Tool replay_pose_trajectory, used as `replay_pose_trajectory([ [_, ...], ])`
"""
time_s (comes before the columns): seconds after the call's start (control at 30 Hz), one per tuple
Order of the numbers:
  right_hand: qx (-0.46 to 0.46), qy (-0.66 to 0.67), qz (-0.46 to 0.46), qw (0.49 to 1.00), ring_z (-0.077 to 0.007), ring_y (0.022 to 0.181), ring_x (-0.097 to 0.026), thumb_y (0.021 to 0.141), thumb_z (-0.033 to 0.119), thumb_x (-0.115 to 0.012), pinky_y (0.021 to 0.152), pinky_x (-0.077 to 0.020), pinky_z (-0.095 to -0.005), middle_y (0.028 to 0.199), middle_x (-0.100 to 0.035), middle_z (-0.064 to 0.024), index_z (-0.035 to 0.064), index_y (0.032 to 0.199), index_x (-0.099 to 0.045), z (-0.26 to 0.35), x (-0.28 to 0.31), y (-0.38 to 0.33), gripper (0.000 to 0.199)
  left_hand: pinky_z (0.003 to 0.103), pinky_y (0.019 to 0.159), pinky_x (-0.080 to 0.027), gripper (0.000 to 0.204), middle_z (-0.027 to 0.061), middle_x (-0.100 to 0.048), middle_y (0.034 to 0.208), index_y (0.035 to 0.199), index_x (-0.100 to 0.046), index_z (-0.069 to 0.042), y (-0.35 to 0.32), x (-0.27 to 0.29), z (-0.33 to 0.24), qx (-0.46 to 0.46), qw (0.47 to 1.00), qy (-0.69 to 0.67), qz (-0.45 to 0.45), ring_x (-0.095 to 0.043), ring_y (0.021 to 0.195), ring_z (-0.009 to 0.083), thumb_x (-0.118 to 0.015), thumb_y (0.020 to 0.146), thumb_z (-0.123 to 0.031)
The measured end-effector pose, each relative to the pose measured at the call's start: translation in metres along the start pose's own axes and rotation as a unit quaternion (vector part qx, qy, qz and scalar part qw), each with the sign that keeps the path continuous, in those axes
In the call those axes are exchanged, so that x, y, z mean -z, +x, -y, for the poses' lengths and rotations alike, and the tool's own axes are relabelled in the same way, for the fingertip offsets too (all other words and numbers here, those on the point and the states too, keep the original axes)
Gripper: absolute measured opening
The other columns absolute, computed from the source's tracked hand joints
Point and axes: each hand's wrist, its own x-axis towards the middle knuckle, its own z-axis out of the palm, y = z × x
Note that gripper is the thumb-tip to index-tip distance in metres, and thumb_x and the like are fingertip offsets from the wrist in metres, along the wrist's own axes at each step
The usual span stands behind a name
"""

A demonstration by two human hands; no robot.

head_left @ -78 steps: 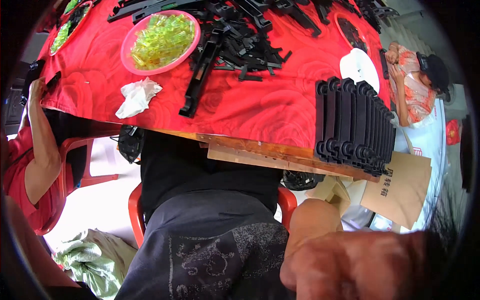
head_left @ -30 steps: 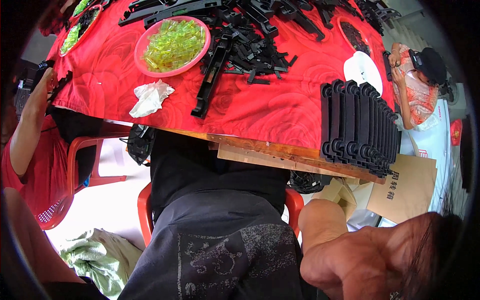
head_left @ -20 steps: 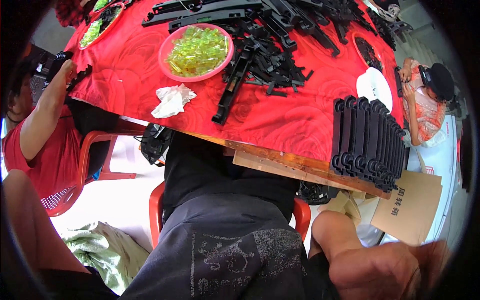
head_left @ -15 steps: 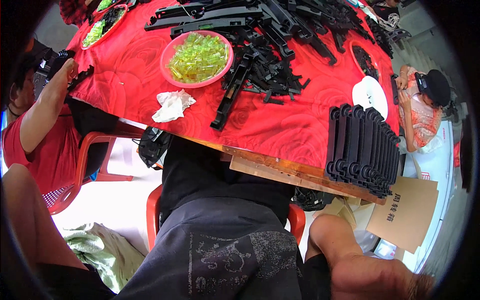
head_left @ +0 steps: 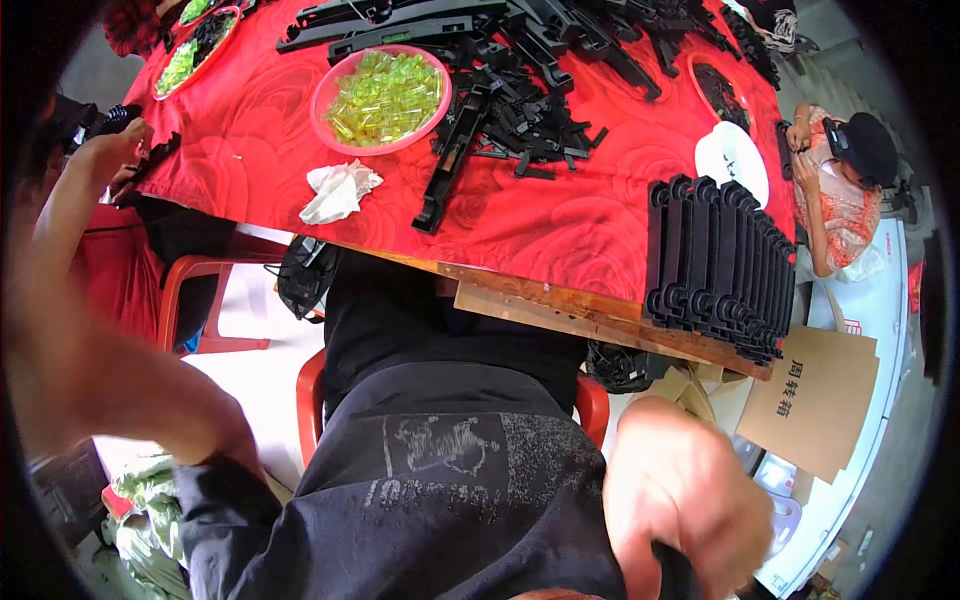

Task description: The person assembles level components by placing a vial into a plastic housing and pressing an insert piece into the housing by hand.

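My right hand [head_left: 685, 500] is down by my lap at the lower right, blurred, with its fingers curled around a dark thing [head_left: 676, 578] at the picture's lower edge. My left arm [head_left: 110, 375] leaves a black sleeve and runs up to the left rim; its hand is out of view. In front of me stands a table with a red cloth [head_left: 560, 225]. A row of black plastic parts [head_left: 720, 265] stands on edge at its near right corner. A single long black part [head_left: 450, 165] lies toward the front.
A pink bowl of clear yellow-green pieces [head_left: 382, 95], a heap of black parts [head_left: 560, 60], a crumpled tissue [head_left: 338, 190] and a white plate [head_left: 732, 160] are on the table. One person [head_left: 95, 180] works at the left, another [head_left: 845, 175] at the right. A brown carton [head_left: 815, 400] stands at the right.
The view has swung, so the table now sits further right and lower. My right hand has moved left and up into the picture. My left arm has come in at the left.
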Motion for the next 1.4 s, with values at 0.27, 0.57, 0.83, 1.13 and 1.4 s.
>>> replay_pose_trajectory([
  [0.27,-0.637,-0.168,0.29,0.695,-0.0197,0.078,-0.064,0.093,0.003,-0.058,0.071,-0.0512,-0.0289,0.09,-0.065,-0.0131,-0.0015,0.094,-0.058,-0.004,0.1,-0.092,0.004,0.042,0.066,-0.05,0.022,0.0176,-0.062,0.091,0.1,-0.061,-0.001,-0.011,-0.089,0.101,0.028,0.948,0.289,0.128,-0.062,0.077,0.0348,-0.069,0.085,-0.015],
  [0.57,-0.777,-0.171,0.066,0.602,-0.0134,0.075,-0.063,0.1,0.017,-0.055,0.069,-0.0506,-0.0252,0.087,-0.067,-0.0085,0.0039,0.093,-0.059,-0.008,0.121,-0.141,0.015,0.045,0.064,-0.049,0.044,0.015,-0.061,0.084,0.088,-0.053,-0.002,-0.017,-0.115,0.132,-0.003,0.889,0.431,0.156,-0.063,0.077,0.0357,-0.077,0.076,-0.037],
  [0.83,-0.811,-0.166,0.011,0.561,-0.0199,0.095,-0.067,0.099,0.018,-0.056,0.084,-0.0541,-0.0298,0.106,-0.067,-0.012,0.002,0.108,-0.06,-0.005,0.114,-0.157,0.018,0.047,0.06,-0.049,0.032,0.0187,-0.06,0.077,0.085,-0.052,-0.002,-0.025,-0.124,0.127,0.011,0.928,0.341,0.152,-0.063,0.073,0.0391,-0.073,0.077,-0.025],
  [1.13,-0.874,-0.043,-0.09,0.476,-0.0194,0.099,-0.066,0.101,0.027,-0.052,0.089,-0.0521,-0.0343,0.111,-0.067,-0.0098,0.0029,0.117,-0.06,-0.015,0.102,-0.145,0.03,0.045,0.057,-0.051,0.027,0.0167,-0.06,0.078,0.09,-0.056,-0.002,-0.042,-0.148,0.081,-0.027,0.951,0.242,0.189,-0.063,0.068,0.0376,-0.072,0.077,-0.019],
  [1.4,-0.859,-0.05,-0.167,0.481,-0.0171,0.093,-0.066,0.099,0.03,-0.055,0.084,-0.0528,-0.033,0.104,-0.069,-0.0093,0.0033,0.111,-0.062,-0.011,0.12,-0.143,0.031,0.041,0.078,-0.052,0.039,0.0175,-0.058,0.105,0.116,-0.06,-0.002,-0.046,-0.159,0.069,-0.053,0.964,0.17,0.199,-0.063,0.093,0.0344,-0.07,0.079,-0.01],
])
